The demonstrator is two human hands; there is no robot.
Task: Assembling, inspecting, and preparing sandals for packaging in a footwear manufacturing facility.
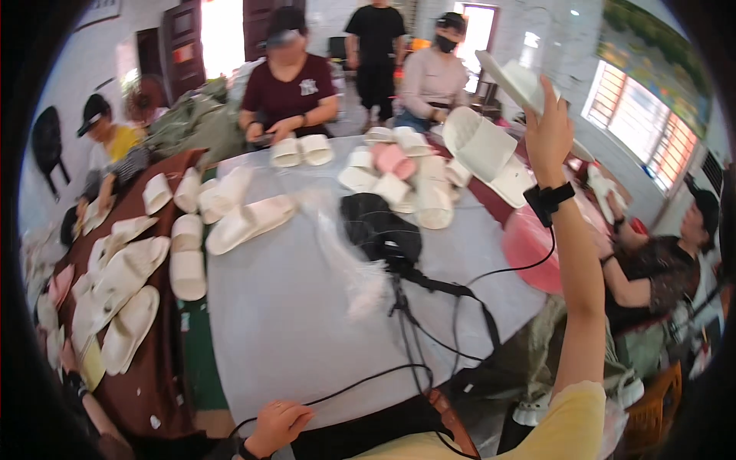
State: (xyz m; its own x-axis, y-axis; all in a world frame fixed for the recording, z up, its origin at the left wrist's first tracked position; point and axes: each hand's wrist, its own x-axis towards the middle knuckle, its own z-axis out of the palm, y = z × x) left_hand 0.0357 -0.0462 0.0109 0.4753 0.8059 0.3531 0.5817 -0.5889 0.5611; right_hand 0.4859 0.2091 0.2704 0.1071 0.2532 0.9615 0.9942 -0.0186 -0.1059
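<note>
My right hand point(550, 130) is raised at the upper right, its fingers closed round a white slide slipper point(506, 77) that tilts in the air. Below it, a large white slipper point(479, 144) leans over the pink tub point(529, 249) at the table's right side; what supports it is hard to make out. At the near edge of the covered table point(284, 330), my left hand point(277, 428) is curled closed, with nothing visible in it. Across the table lies a pile of white slippers point(434, 192), with a pink slipper point(393, 161) among them.
A black bag point(379, 230) with straps and cables lies mid-table. More white slippers point(249, 222) sit on the left, others on the brown-covered table point(172, 368). A person in maroon point(290, 92) and one in pale pink point(435, 80) sit opposite; another sits at right point(652, 268).
</note>
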